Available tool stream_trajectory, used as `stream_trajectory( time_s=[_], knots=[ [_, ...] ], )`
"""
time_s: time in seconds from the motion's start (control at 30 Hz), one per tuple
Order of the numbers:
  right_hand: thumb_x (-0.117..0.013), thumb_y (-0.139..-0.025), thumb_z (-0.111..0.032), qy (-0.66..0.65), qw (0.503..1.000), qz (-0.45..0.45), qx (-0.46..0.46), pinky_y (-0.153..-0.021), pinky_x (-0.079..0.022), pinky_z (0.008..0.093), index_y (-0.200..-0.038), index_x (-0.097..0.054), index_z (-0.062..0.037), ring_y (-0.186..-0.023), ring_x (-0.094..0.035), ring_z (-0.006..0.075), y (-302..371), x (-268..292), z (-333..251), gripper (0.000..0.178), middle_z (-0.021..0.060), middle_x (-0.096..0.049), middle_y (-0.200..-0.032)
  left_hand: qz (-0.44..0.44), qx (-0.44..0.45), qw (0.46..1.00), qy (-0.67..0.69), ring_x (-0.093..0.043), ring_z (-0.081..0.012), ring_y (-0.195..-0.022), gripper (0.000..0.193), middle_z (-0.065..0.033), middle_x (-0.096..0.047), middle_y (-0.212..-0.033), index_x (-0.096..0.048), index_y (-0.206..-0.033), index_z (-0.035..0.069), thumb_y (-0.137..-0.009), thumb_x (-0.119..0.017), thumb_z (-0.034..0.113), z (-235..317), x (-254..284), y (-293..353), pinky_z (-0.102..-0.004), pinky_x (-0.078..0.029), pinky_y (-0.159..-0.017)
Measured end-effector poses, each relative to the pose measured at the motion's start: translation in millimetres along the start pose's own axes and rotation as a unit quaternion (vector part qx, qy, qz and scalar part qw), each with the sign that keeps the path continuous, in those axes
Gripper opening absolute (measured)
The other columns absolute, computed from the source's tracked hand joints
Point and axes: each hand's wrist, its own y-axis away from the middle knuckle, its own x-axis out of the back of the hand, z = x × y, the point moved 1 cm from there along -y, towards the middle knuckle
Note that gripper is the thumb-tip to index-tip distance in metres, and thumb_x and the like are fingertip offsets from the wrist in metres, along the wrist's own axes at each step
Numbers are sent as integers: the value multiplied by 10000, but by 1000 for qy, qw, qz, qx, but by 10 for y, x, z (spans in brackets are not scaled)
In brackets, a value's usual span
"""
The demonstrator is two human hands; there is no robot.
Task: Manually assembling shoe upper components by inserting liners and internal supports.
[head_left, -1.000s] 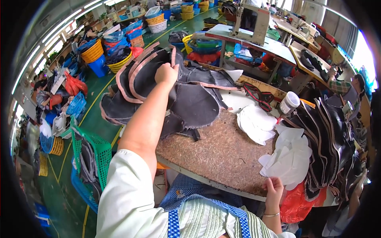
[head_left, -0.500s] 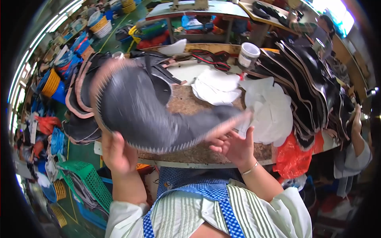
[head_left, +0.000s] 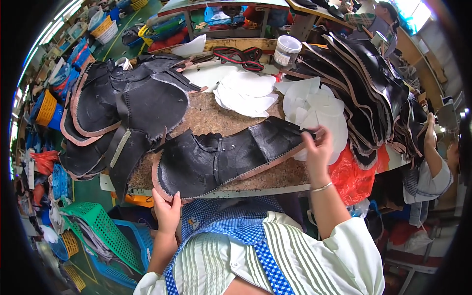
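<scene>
Lying between both hands (head_left: 167,213) (head_left: 319,146) is a leather piece (head_left: 236,156).

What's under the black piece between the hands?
Brown tabletop shows around the black piece, with pale sheets around its right end; whatever its middle covers is hidden.

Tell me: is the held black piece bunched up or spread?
Spread: the black piece stretches lengthwise from left hand to right hand, its pink edge showing along the near side.
</scene>
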Motion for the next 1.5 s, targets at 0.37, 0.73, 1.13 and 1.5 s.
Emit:
stream_trajectory(
  time_s=[0.37, 0.73, 1.13, 1.5],
  knots=[
    [-679, -851, -314, 533, 788, -131, 279, -826, -517, 399, -1034, -604, -14, -991, -632, 325, -1214, 224, -85, 360, 166, -656, -1027, 32, -74, 997, 6, -586, -207, -1093, 701, -193, -544, -1253, -183, -1451, -34, -902, -618, -27, -91, 70, -90, -300, -491, -915],
    [-662, -741, -210, 590, 732, -235, 245, -782, -539, 415, -794, -730, -7, -819, -676, 364, -1414, -60, -373, 220, 193, -695, -817, 103, -149, 981, -71, -631, -186, -1019, 603, -172, -601, -1180, -271, -1421, -19, -912, -592, -47, -52, 299, -304, -282, -489, -886],
    [-611, -719, -154, 565, 749, -213, 272, -755, -541, 425, -735, -709, 0, -767, -665, 373, -1516, 6, -176, 184, 207, -677, -779, 127, -169, 966, -147, -640, -189, -928, 579, -159, -631, -1067, -309, -1390, -8, -900, -617, -38, 14, 327, -291, -282, -501, -812],
    [-552, -875, -41, -209, 965, 9, -161, -650, -488, 265, -931, -642, 87, -718, -579, 132, -1594, 436, 379, 166, 54, -619, -788, 284, -255, 817, -432, -514, -371, -1177, 600, -204, -474, -1309, -413, -1341, -20, -830, -709, 91, 252, 232, -380, -444, -422, -1001]
  ],
)
